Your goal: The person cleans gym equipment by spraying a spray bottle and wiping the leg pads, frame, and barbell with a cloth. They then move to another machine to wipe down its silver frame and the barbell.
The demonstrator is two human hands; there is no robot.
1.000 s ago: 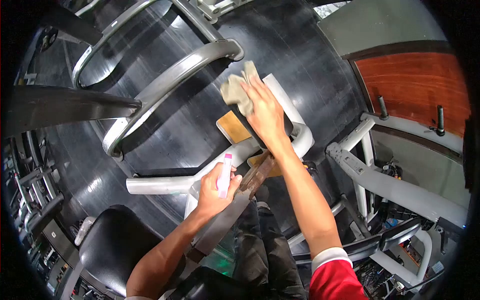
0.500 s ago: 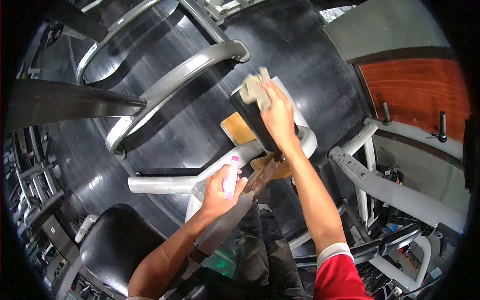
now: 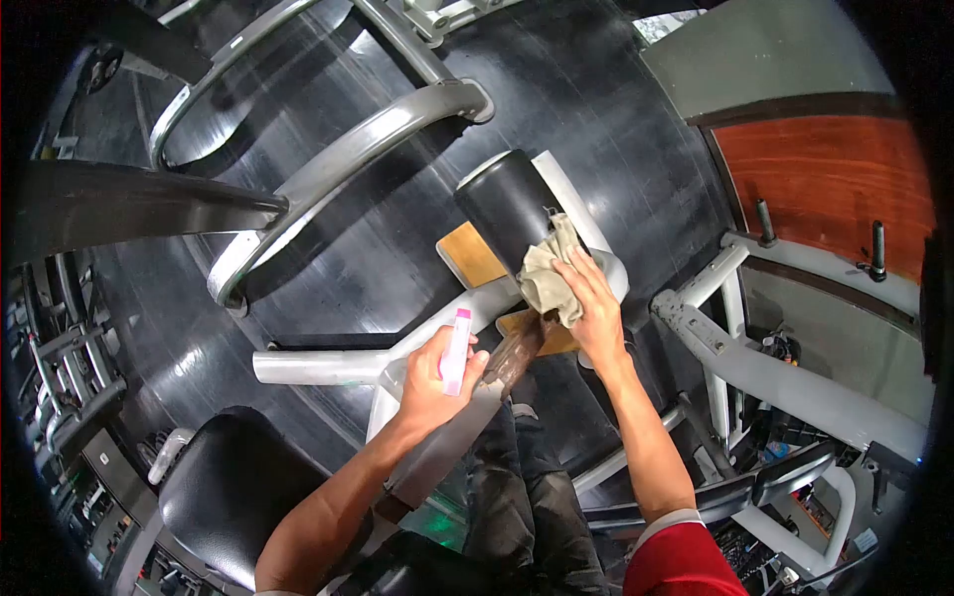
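My right hand (image 3: 593,303) presses a crumpled beige cloth (image 3: 549,283) onto the near end of a black padded roller (image 3: 509,204). Its fingers lie over the cloth. In my left hand (image 3: 432,382) is a spray bottle, of which the slim pink-and-white head (image 3: 456,353) shows from above, pointing away from me. The fingers wrap round it, and its lower part is hidden. Below and between my hands runs a grey machine beam (image 3: 452,437) with a worn brown section (image 3: 517,360). The roller stands on a white-grey frame (image 3: 328,367).
A black padded seat (image 3: 234,492) is at lower left. Curved grey tubing (image 3: 368,139) stands on the black floor at upper left. Yellowish plates (image 3: 471,254) sit beside the roller. To the right are another grey frame (image 3: 785,372) with pegs and a reddish-brown panel (image 3: 820,194).
My right hand has drawn the cloth from the far end of the roller back toward me, baring the roller's top. My left hand has stayed nearly still.
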